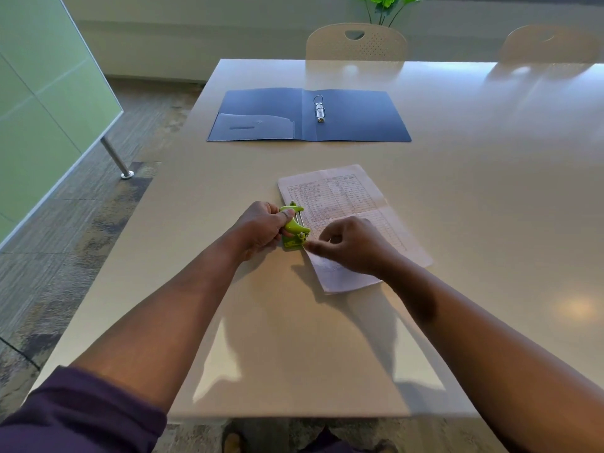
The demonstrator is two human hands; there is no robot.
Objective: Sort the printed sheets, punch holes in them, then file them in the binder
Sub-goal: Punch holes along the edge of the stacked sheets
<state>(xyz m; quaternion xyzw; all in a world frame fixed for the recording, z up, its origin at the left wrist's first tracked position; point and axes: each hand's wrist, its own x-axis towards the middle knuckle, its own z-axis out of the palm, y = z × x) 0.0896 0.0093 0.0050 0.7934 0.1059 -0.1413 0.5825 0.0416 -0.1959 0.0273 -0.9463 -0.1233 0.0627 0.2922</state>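
A stack of printed sheets (pixel 351 204) lies on the table in front of me, turned slightly clockwise. A small green hole punch (pixel 295 228) sits at the stack's left edge, its jaws over the paper. My left hand (pixel 261 228) grips the punch, thumb on its lever. My right hand (pixel 349 245) rests on the sheets beside the punch, fingers curled, with thumb and forefinger at the paper's left edge. Farther back an open blue binder (pixel 359 116) lies flat, its metal rings (pixel 319 108) near the spine.
The pale table (pixel 474 191) stretches wide to the right. Two white chairs (pixel 356 40) stand at its far side with a green plant (pixel 385 3) behind. A frosted green partition (pixel 42 93) and its metal leg (pixel 116 156) stand on the floor to the left.
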